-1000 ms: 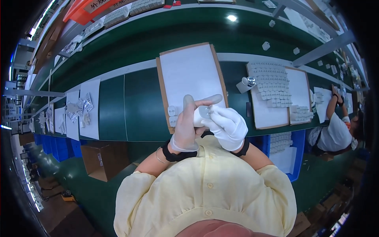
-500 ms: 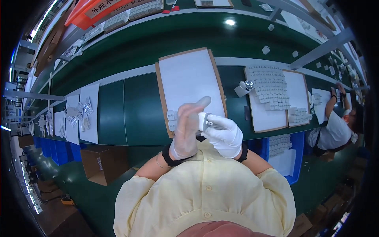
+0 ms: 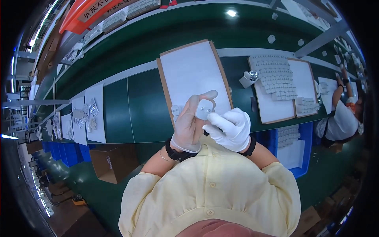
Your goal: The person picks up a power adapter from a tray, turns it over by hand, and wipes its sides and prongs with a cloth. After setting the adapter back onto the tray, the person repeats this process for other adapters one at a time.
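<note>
— How many pieces are in hand?
— One small white plug part, held up above the near board. The left hand curls its fingers around it; the right hand pinches its lower edge.
— Further off?
— A second board, its many white parts too small to count.

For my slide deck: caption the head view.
Gloved left hand and right hand hold a small white part above a white board.

Single head-worn fisheye camera looking steeply down over wearer's chest, facing green workbench ahead. Gloved hands sitting close, near frame centre. Bench edges bending toward rim. No second view sharing scene.
</note>
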Tool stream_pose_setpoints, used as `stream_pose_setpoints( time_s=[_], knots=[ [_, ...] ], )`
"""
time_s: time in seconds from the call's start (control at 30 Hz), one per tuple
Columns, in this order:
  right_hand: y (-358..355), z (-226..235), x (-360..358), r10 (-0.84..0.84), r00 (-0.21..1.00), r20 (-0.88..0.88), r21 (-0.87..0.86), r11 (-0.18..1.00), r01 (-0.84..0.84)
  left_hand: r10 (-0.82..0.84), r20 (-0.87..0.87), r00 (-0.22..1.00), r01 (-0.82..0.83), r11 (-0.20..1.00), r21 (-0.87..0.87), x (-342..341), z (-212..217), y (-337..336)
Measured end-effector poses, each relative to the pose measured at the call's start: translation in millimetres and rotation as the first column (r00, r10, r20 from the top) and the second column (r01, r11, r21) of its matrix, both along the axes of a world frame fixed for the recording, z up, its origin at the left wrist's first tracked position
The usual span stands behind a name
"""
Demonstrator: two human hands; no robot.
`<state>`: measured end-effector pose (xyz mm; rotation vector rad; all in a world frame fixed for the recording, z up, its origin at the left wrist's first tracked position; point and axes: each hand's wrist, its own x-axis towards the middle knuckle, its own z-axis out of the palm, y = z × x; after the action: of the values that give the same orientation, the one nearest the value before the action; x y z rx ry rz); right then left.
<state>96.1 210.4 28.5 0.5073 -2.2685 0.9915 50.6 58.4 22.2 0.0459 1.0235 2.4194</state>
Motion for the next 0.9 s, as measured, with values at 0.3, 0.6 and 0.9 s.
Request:
stream_pose_setpoints(
  time_s=[0.3,0.6,0.9],
  knots=[
    [-9,-8,-5,-0.121,0.993,0.01,-0.033,0.992,0.122,0.202,-0.43,0.88,-0.303,0.936,-0.18,15,-10,2],
    [-11,-1,-6,0.016,1.0,0.002,0.239,0.971,-0.016,0.145,-0.468,0.871,-0.237,0.961,-0.142,15,-15,-5],
    [-13,-3,-11,0.087,0.847,0.525,-0.533,0.809,0.248,0.09,-0.585,0.806,-0.398,0.814,-0.424,8,-4,-6]
  ],
)
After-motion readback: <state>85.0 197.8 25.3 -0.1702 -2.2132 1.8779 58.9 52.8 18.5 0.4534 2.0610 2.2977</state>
